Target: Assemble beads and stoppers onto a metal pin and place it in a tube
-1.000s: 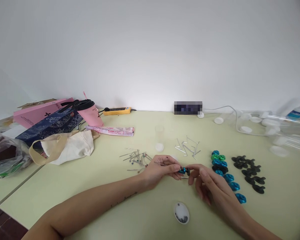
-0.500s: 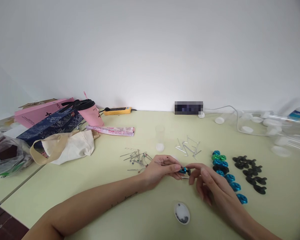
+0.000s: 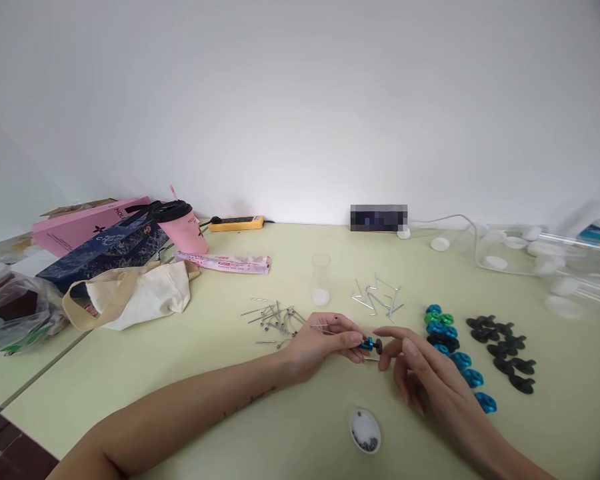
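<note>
My left hand (image 3: 325, 341) is closed, pinching a small blue metal fitting (image 3: 369, 344) between thumb and fingertips. A round black knob-like end (image 3: 379, 347) sticks out of the fitting toward the right. A thin metal pin (image 3: 321, 327) also lies across the left fingers. Just to the right, my right hand (image 3: 425, 373) has its fingers loosely curled and apart, nothing visible in them; its index fingertip is close to the black end. Below the hands is a small white dish (image 3: 359, 420) with tiny dark parts inside.
Long pins (image 3: 275, 319) lie left of my hands, and bent silver rods (image 3: 375, 298) behind them. Blue fittings (image 3: 461, 360) and black winged pieces (image 3: 505, 347) sit at right. A clear tube (image 3: 321, 270) stands upright. Behind are a pink cup (image 3: 187, 233) and power strip (image 3: 237, 223).
The whole view has shifted slightly. The right fingertips have drawn a little away from the black end, while the left hand keeps its pinch on the blue fitting.
</note>
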Demonstrator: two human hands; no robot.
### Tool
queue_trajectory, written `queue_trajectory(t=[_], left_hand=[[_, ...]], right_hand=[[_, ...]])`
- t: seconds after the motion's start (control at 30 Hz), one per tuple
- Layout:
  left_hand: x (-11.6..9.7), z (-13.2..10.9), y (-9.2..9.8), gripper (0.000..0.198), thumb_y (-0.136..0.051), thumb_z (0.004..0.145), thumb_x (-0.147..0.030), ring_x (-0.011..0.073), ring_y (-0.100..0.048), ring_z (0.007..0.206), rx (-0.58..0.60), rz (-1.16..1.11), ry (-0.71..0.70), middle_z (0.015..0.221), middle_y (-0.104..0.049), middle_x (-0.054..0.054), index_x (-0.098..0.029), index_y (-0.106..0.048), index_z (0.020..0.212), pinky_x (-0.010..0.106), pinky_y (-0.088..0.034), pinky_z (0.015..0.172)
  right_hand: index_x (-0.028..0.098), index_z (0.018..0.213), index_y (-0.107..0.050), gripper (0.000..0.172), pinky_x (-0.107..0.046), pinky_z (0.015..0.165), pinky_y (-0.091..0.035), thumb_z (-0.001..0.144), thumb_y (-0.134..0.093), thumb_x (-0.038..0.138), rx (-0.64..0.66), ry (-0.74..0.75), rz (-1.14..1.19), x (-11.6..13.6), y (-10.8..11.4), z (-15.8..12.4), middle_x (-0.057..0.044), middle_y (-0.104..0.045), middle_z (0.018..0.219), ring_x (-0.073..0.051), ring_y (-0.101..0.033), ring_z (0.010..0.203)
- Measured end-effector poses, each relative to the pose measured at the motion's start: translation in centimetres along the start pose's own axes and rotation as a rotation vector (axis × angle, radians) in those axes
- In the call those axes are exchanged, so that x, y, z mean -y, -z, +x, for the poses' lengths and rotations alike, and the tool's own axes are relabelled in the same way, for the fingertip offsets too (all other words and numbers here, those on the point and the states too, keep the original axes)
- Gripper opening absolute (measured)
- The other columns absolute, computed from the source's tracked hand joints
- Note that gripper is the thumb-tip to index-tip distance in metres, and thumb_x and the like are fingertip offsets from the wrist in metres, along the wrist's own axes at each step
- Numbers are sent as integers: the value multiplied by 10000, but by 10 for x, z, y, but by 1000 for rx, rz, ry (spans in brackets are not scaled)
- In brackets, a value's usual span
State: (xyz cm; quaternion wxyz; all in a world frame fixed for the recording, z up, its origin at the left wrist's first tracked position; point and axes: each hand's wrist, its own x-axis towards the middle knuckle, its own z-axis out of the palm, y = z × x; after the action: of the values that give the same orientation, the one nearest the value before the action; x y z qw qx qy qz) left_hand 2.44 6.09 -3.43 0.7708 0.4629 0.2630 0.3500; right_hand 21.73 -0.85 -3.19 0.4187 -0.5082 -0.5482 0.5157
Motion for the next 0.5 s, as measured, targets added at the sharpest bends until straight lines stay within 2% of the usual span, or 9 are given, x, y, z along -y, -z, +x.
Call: queue_trajectory(t=[0.3, 0.5], left_hand=[[0, -1, 0, 276, -772, 722, -307, 132, -661, 640, 10, -2, -2, 771, -701, 84, -79, -697, 858, 245, -525, 666], [-1, -1, 0, 305, -787, 699, -329, 140, -660, 638, -7, -14, 5, 772, -703, 88, -79, -698, 850, 258, -526, 670]], right_hand=[[237, 1219, -521, 403, -221, 460, -375, 977, -335, 500, 23, 0, -28, -3, 1, 0, -16, -587, 828, -107, -455, 547], [236, 1244, -507, 426, -222, 446, -371, 965, -347, 517, 18, 1, -26, 4, 0, 0, -18, -586, 822, -107, -443, 526]])
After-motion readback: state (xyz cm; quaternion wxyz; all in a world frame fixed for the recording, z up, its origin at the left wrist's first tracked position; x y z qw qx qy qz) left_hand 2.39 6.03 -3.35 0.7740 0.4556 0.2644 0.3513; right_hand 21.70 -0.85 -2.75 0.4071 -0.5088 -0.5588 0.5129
